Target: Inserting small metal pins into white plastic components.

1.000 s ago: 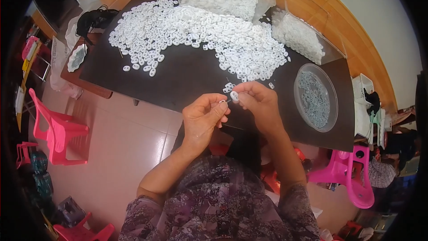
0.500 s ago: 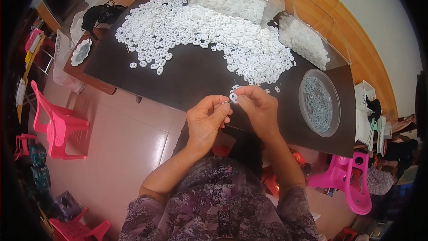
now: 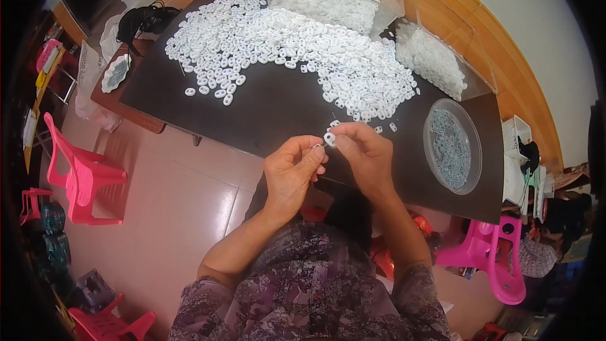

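Note:
Both my hands meet at the near edge of the dark table [image 3: 208, 117]. Between the thumb and forefinger of my right hand [image 3: 367, 156] is a white oval two-holed plastic piece [image 3: 329, 139]. My left hand [image 3: 291, 169] pinches a tiny pale part close against it, too small to name, fingers curled beneath. Beyond them spreads a heap of white oval two-holed pieces [image 3: 218, 41]. Smaller white two-holed pieces [image 3: 369, 88] lie in the heap's right part, a few of them loose near my right fingertips.
Clear plastic bins [image 3: 384, 22] of white pieces stand at the back. A round clear tub [image 3: 427, 151] at the right holds small grey-blue parts. A little dish [image 3: 116, 74] sits on a brown surface at the left. Pink plastic chairs [image 3: 82, 177] stand on the tiled floor, with a magenta one [image 3: 492, 259] at right.
Both hands stay nearly in place, still pinching. The white oval piece has tilted and dropped very slightly between the fingertips.

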Demonstrator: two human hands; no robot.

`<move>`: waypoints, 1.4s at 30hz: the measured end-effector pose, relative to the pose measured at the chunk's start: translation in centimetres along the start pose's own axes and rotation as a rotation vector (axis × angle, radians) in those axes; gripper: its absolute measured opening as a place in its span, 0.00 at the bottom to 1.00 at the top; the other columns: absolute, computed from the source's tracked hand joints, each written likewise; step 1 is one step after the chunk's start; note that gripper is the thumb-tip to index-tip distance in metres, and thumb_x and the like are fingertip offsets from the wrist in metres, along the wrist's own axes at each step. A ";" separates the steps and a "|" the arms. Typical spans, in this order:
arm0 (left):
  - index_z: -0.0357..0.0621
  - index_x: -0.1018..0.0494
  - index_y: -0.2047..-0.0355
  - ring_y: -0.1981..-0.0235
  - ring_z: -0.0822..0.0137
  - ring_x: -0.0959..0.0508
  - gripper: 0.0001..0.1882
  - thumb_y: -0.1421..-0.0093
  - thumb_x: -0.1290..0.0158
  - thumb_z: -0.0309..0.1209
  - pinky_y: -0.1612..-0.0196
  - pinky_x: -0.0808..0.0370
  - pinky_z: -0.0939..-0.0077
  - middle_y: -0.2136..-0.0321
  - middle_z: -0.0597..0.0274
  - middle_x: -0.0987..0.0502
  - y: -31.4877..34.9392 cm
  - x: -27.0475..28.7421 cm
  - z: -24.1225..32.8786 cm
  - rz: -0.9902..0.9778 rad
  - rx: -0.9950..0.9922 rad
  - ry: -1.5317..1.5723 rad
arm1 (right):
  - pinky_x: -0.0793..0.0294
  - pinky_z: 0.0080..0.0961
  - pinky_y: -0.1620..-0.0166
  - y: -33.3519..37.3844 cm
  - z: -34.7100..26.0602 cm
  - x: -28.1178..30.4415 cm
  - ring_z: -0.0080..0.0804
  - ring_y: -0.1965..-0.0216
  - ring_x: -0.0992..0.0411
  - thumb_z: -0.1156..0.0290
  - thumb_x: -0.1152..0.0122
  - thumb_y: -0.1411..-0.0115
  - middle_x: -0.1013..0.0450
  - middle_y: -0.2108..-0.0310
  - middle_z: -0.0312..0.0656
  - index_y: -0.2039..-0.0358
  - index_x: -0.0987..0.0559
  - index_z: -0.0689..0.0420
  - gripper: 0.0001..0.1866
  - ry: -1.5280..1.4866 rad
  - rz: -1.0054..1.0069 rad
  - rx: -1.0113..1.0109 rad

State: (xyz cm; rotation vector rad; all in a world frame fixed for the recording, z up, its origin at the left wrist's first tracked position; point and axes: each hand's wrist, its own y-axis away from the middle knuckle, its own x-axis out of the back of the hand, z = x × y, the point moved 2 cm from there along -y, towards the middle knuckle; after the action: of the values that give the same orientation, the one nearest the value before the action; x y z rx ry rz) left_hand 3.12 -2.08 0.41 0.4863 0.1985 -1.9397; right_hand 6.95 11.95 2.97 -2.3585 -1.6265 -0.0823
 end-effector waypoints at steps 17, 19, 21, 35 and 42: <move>0.34 0.28 0.59 0.76 0.77 0.26 0.09 0.40 0.48 0.24 0.75 0.29 0.87 0.74 0.62 0.23 0.0 0.1 -0.2 0.010 -0.034 0.025 | 0.31 0.22 0.64 0.5 0.1 -1.1 0.27 0.68 0.30 0.80 0.44 0.44 0.29 0.71 0.40 0.66 0.23 0.61 0.05 0.109 0.004 0.123; 0.34 0.29 0.56 0.76 0.77 0.26 0.11 0.40 0.49 0.23 0.75 0.29 0.87 0.74 0.62 0.23 0.0 0.1 -0.2 -0.010 -0.080 0.025 | 0.31 0.23 0.64 0.5 0.4 -1.1 0.28 0.69 0.30 0.80 0.45 0.44 0.29 0.71 0.40 0.66 0.23 0.61 0.06 0.141 0.011 0.160; 0.34 0.29 0.55 0.76 0.79 0.27 0.12 0.39 0.49 0.23 0.75 0.31 0.88 0.74 0.63 0.24 -0.1 0.3 -0.4 -0.029 -0.075 0.017 | 0.31 0.23 0.65 0.4 0.3 -1.1 0.28 0.70 0.30 0.81 0.45 0.45 0.29 0.72 0.40 0.66 0.23 0.60 0.06 0.152 0.004 0.165; 0.32 0.29 0.54 0.75 0.77 0.26 0.13 0.37 0.50 0.26 0.71 0.28 0.86 0.71 0.60 0.23 -0.4 0.2 -0.7 -0.061 -0.055 0.095 | 0.32 0.20 0.69 0.8 0.5 -1.6 0.23 0.75 0.32 0.82 0.45 0.45 0.31 0.72 0.37 0.64 0.25 0.60 0.08 -0.073 0.009 -0.015; 0.30 0.27 0.59 0.73 0.72 0.23 0.11 0.38 0.50 0.26 0.69 0.25 0.80 0.68 0.56 0.22 -0.6 -0.1 0.1 0.004 -0.044 0.179 | 0.32 0.22 0.67 0.7 -0.6 -1.7 0.27 0.71 0.32 0.81 0.38 0.53 0.30 0.71 0.38 0.62 0.24 0.59 0.15 0.326 0.002 0.323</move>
State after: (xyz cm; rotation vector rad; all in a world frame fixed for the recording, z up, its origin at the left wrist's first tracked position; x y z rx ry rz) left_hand 2.57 -1.76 0.44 0.6310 0.3532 -1.8839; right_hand 7.02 10.09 3.06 -1.9836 -1.3674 -0.1790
